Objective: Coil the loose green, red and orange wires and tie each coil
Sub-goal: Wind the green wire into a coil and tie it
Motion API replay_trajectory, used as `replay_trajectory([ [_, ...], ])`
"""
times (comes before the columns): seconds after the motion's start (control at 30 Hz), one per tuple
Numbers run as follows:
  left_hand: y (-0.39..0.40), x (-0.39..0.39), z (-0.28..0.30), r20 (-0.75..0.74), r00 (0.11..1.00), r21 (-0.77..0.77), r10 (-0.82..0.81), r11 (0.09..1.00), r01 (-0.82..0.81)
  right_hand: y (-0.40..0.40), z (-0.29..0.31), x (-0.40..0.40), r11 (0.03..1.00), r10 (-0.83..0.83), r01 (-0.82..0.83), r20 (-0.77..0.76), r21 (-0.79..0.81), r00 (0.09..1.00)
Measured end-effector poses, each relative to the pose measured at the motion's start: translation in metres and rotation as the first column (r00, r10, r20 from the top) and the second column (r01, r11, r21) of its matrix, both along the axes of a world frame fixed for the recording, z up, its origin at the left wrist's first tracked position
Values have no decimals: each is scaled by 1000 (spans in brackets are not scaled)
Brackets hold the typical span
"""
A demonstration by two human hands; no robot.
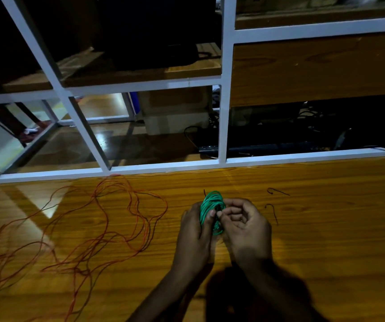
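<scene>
Up front, green coil (211,211) between both hands, left hand (196,235) and right hand (245,226).

Two bare forearms come into view from the bottom edge. The left hand (195,238) and the right hand (245,231) wear no gloves, rings or watch, and no sleeves show.

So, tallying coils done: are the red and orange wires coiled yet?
No, the red and orange wires lie loose across the table.
</scene>
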State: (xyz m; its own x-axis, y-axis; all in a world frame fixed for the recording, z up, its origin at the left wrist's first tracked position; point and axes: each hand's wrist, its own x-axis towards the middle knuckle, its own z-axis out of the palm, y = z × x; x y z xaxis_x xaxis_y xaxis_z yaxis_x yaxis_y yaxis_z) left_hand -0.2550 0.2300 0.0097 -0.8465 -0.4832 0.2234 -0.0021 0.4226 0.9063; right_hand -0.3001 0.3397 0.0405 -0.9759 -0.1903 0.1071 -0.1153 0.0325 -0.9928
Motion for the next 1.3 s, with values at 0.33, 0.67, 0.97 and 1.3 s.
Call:
replay_trajectory([
  [0.33,-1,2,2,36,999,-144,35,989,-30,2,7,-10,991,-26,33,-56,129,998],
  [0.67,4,5,16,-25,1000,-292,2,956,-9,0,20,-22,982,135,-128,-39,141,990],
  [0.97,0,3,11,-32,999,-371,-18,929,5,-1,28,-25,983,109,-98,-62,153,992],
  [1.3,-1,5,8,28,999,-459,-36,887,45,-2,29,-22,980,131,-121,-54,159,990],
])
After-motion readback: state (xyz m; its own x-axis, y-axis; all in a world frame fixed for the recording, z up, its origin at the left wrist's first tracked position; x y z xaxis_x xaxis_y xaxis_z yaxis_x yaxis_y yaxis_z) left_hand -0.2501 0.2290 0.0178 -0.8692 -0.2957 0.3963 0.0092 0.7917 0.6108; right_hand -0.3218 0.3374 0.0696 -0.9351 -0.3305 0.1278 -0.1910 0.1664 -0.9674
